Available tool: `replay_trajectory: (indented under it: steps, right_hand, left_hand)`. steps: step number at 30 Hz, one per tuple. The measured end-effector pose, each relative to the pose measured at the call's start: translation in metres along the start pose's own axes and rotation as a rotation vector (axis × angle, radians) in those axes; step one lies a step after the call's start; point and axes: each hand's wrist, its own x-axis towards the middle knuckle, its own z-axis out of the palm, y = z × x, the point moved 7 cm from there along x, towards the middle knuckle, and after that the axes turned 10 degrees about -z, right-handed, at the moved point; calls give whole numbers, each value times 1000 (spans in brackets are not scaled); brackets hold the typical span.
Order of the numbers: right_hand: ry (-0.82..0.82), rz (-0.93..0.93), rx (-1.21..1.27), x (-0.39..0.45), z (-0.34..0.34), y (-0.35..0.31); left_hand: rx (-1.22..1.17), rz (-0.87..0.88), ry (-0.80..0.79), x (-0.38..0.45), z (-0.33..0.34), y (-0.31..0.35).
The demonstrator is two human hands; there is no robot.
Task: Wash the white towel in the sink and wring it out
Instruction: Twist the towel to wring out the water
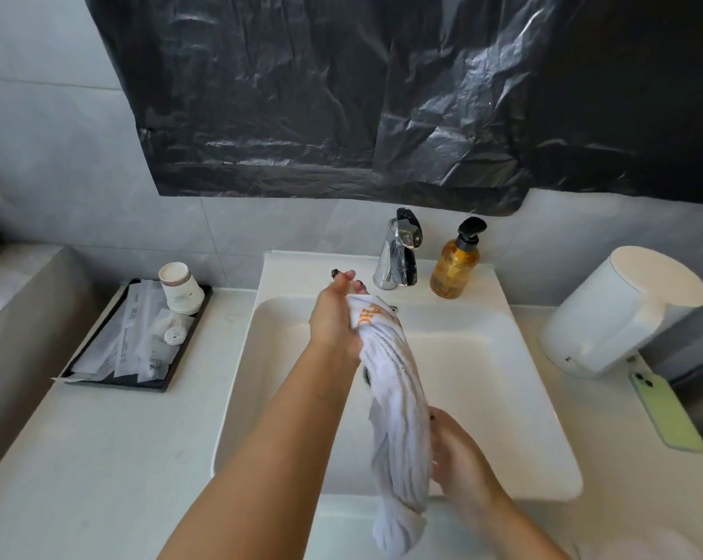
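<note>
The white towel (398, 402), with orange lettering at its top, is twisted into a long rope above the white sink (503, 381). My left hand (335, 317) grips its upper end near the chrome faucet (398, 252). My right hand (450, 450) grips the lower part, close to the sink's front edge. The towel's tail hangs below my right hand, over the front rim. I see no water running from the faucet.
An amber soap pump bottle (457, 262) stands right of the faucet. A white kettle (620, 313) and a green phone (671, 412) lie on the right counter. On the left counter a black tray (139, 341) holds paper cups and wrapped toiletries. Black plastic covers the wall above.
</note>
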Motion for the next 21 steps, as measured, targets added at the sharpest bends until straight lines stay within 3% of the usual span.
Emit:
replay_trajectory:
  steps: [2,4,6,7,13,15,16,19,21]
  right_hand:
    - [83,-342,-550,-14,-18,-6]
    - [179,-854,-1008,-36,-19,-32]
    - [115,-1380,-1414,-58,5,-50]
    - [32,-1538,-1577,-64,18,-55]
    - [-274,-1922,-2448,-37,49,-59]
    - [-428,-1960,-2475,-28,56,-79]
    - [-473,-1978,-2377,-30,59,-93]
    - [-483,-1914,-1889,-43,62,-135]
    - [-429,-1737,-1567,-48,62,-158]
  left_hand:
    - [5,20,76,-3,-1,8]
    - [19,-16,146,-8,-3,11]
    - [17,-43,170,-15,-1,13]
    - [2,-48,163,-20,3,14]
    - [20,18,110,-46,25,15]
    - [1,25,146,-53,27,19]
    - [-13,36,163,-53,26,23]
    - [-74,74,136,-49,24,43]
    - [-100,107,93,-41,23,53]
